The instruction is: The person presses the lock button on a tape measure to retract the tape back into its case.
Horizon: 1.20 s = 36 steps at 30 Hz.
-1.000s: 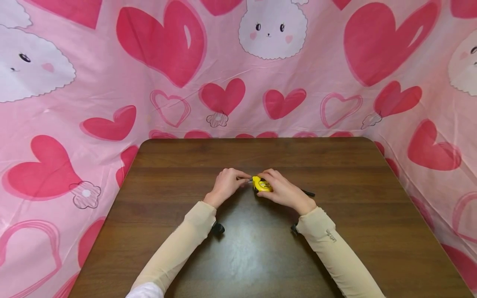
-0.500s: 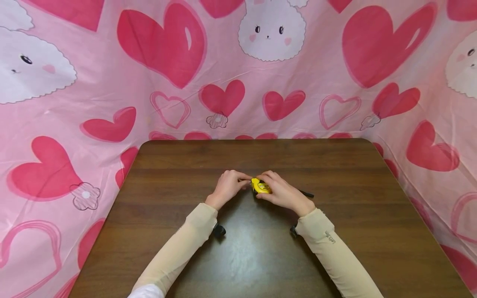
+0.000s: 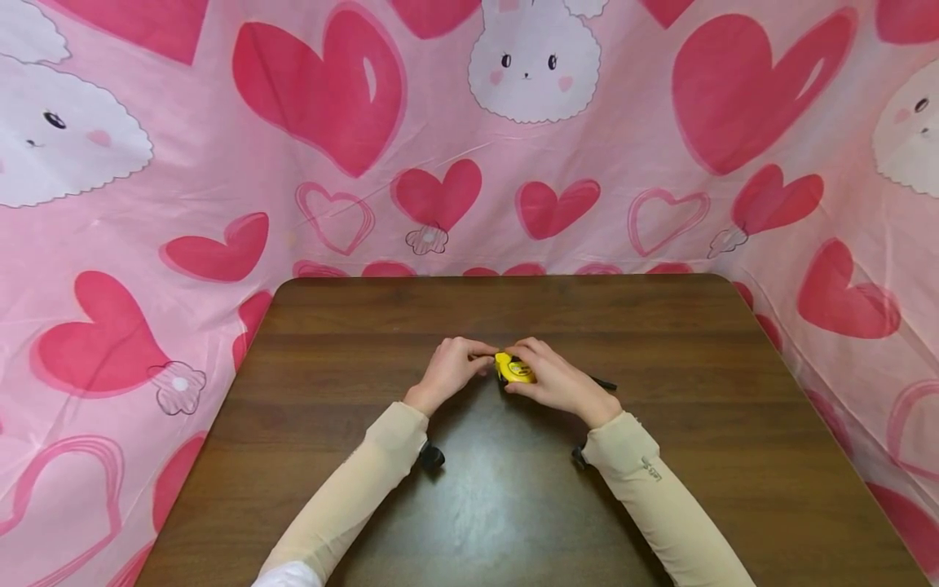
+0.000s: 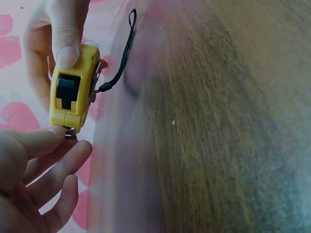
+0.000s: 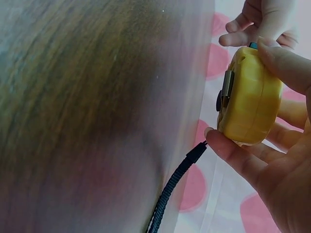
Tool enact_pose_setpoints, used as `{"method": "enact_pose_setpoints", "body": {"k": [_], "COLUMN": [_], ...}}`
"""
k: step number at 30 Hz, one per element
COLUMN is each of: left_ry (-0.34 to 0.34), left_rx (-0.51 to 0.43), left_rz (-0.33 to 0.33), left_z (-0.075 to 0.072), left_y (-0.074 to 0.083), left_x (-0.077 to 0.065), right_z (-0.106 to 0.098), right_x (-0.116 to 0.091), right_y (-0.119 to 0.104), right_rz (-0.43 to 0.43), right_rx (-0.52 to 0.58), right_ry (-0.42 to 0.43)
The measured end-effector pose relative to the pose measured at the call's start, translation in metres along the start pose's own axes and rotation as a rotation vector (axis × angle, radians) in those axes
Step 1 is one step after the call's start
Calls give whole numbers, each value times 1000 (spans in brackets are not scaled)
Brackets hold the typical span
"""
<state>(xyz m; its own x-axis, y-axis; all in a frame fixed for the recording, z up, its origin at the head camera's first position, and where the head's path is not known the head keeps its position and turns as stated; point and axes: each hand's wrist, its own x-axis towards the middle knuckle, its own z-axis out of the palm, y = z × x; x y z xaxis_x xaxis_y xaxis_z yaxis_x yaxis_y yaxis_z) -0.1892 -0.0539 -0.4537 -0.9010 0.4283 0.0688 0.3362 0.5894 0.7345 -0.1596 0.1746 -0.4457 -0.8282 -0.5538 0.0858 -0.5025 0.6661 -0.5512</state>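
Observation:
Over the middle of the table, my right hand [image 3: 557, 381] grips a yellow tape measure [image 3: 513, 368] by its case. In the right wrist view, thumb and fingers span the case, and a metal belt clip [image 5: 227, 84] shows on its side. A black wrist strap [image 4: 124, 60] trails from the case. My left hand [image 3: 452, 368] is at the mouth of the tape measure, its thumb and finger pinching at the small metal end hook [image 4: 71, 134]. Hardly any blade shows outside the case. A black lock button [image 4: 68, 87] faces the left wrist camera.
A brown wood-grain table [image 3: 469, 522] lies under both hands. Pink cloth [image 3: 631, 122] printed with hearts and rabbit faces hangs behind it and at both sides. Black wrist cameras [image 3: 432, 456] are worn under the beige sleeves [image 3: 352, 481].
A short silvery length of blade showed between the hands a second ago. My left hand has come slightly right, up to the case, and that length has gone in.

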Motion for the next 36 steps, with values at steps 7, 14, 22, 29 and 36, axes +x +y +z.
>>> {"method": "enact_pose_setpoints", "body": {"k": [7, 14, 22, 29, 36], "left_ry": [-56, -63, -49, -10, 17], "left_rx": [-40, -28, -3, 42, 71], "left_rz": [39, 69, 55, 4, -37], "left_z": [-1, -4, -23, -46, -63], "left_y": [-4, -11, -28, -46, -58], "left_x": [-1, -7, -21, -41, -57], "right_z": [2, -3, -14, -22, -34], "right_x": [-3, -13, -33, -53, -72], "right_y": [2, 11, 31, 50, 70], "right_rz": [3, 40, 79, 118, 137], "right_rx": [8, -3, -23, -7, -64], "right_ry": [-19, -24, 12, 32, 59]}}
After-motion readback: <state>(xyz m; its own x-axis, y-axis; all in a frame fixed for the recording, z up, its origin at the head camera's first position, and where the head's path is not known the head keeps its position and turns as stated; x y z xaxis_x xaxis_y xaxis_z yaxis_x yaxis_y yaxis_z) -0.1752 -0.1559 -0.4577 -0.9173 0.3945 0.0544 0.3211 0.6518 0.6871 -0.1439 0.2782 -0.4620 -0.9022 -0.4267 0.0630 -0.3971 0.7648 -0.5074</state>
